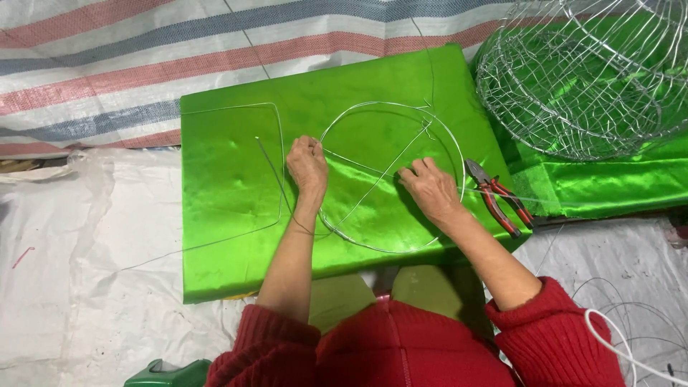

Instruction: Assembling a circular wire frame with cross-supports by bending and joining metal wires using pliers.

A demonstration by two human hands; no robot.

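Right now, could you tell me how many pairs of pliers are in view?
1. The red-handled pliers lie on the green satin cloth, at its right edge just beyond the right hand. Others could be hidden under the wire cage.

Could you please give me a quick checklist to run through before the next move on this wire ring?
1. Left hand pinning the wire ring at its left side: ok.
2. Right hand pressing the straight wire that crosses the ring: ok.
3. Ring lying flat on the green cloth board: ok.
4. Pliers within reach, beside the right hand: ok.
5. Crossing wire fastened to the ring at its ends: cannot tell.
6. Wire basket frame apart from the ring: ok.
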